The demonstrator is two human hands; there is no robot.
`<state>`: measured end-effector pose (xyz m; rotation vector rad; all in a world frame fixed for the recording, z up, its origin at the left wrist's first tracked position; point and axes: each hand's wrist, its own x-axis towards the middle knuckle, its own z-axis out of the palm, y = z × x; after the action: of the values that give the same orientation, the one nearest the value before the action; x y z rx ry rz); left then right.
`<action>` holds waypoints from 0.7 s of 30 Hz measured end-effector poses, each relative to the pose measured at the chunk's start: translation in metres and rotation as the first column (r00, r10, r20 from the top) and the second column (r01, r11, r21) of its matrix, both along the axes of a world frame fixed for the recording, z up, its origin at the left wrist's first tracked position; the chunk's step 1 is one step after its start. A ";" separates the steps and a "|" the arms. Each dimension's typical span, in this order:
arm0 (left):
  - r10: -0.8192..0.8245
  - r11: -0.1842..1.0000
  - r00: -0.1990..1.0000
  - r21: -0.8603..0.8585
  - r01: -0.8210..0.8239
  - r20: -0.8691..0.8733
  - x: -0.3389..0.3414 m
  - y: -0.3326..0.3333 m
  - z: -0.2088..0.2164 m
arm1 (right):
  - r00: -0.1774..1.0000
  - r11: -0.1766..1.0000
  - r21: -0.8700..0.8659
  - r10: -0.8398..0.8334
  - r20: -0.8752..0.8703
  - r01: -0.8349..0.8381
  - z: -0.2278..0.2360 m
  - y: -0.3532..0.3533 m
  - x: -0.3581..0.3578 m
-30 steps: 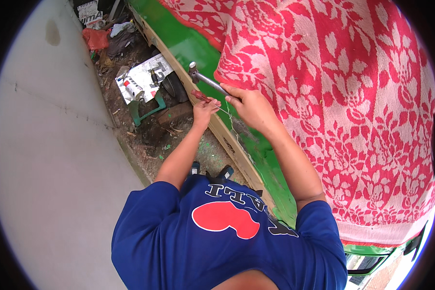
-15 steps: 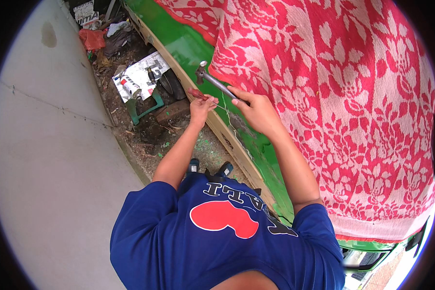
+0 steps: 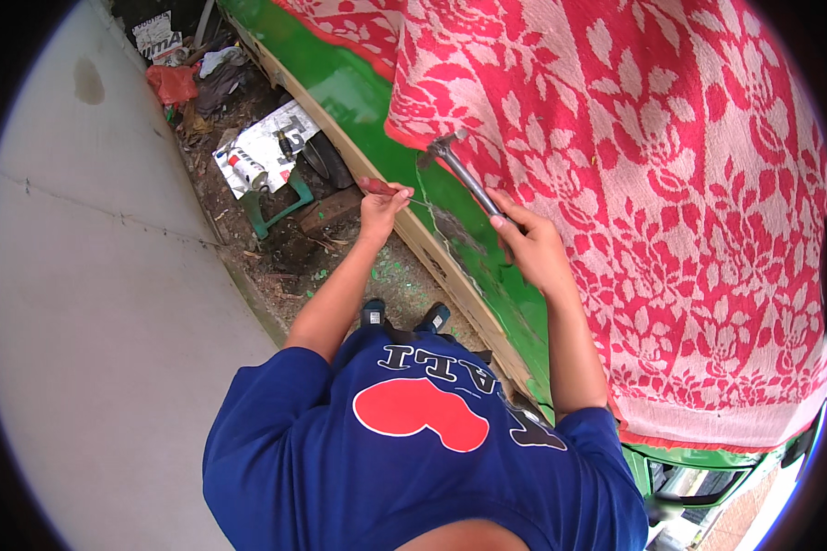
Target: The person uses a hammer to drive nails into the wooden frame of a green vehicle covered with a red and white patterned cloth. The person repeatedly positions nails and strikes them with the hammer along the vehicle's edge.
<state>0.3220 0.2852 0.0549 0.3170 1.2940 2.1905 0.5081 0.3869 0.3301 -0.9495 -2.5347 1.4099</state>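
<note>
In my left hand [image 3: 382, 213] is a red-handled screwdriver [image 3: 377, 186], its thin shaft pointing right toward a green painted panel [image 3: 354, 92]. The handle's end sticks out beyond my fingers. My right hand [image 3: 535, 246] is wrapped round the grip of a metal hammer [image 3: 470, 184]. The hammer's head is up and to the right of the screwdriver, apart from it, over the edge of a red and pale floral cloth [image 3: 634, 184]. A crack and a rough grey patch [image 3: 455, 230] mark the panel between my hands. Whether the screwdriver's tip touches the panel I cannot tell.
A beige strip [image 3: 432, 253] runs along the panel's near edge. Left of it, a spray can [image 3: 248, 170] lies on a printed sheet over a green stool [image 3: 280, 211], beside a tyre [image 3: 326, 161]. A pale wall [image 3: 101, 275] bounds the left; rubbish litters the ground.
My right hand has moved right and toward me, carrying the hammer's head away from above the screwdriver to the cloth's edge. My left hand has stayed almost in place.
</note>
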 end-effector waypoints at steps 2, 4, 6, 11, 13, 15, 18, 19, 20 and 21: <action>-0.044 0.999 0.998 -0.029 0.043 -0.037 0.000 0.001 -0.002 | 0.999 0.997 -0.076 -0.034 -0.012 0.033 -0.003 0.001 0.014; -0.087 0.995 0.993 -0.045 0.084 -0.081 -0.002 0.002 -0.006 | 0.997 0.987 -0.144 -0.075 0.013 0.077 -0.007 0.005 0.029; -0.136 0.990 0.982 -0.057 0.130 -0.131 -0.004 0.002 -0.005 | 0.992 0.971 -0.205 -0.125 0.003 0.123 -0.014 0.006 0.043; -0.190 0.980 0.951 -0.110 0.168 -0.243 -0.005 0.001 0.008 | 0.975 0.944 -0.271 -0.212 -0.065 0.187 -0.018 0.004 0.071; -0.206 0.977 0.943 -0.104 0.184 -0.261 -0.006 0.001 0.013 | 0.969 0.928 -0.308 -0.237 -0.062 0.207 -0.022 0.007 0.082; -0.234 0.972 0.938 -0.097 0.216 -0.256 -0.006 0.000 0.018 | 0.960 0.910 -0.343 -0.270 -0.070 0.231 -0.028 0.006 0.091; -0.259 0.966 0.930 -0.066 0.250 -0.261 -0.009 0.002 0.018 | 0.949 0.891 -0.383 -0.301 -0.095 0.244 -0.037 0.005 0.101; -0.265 0.964 0.925 -0.082 0.252 -0.273 -0.010 0.002 0.018 | 0.949 0.890 -0.390 -0.298 -0.103 0.237 -0.039 0.005 0.104; -0.271 0.962 0.919 -0.098 0.253 -0.285 -0.011 0.003 0.018 | 0.949 0.888 -0.397 -0.296 -0.111 0.230 -0.042 0.005 0.107; -0.277 0.961 0.914 -0.114 0.254 -0.297 -0.012 0.003 0.018 | 0.947 0.886 -0.400 -0.300 -0.111 0.234 -0.045 0.004 0.110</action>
<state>0.3096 0.2886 0.0726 0.7879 1.3985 1.9093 0.6183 0.3913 0.2852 -1.1257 -1.9496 1.8389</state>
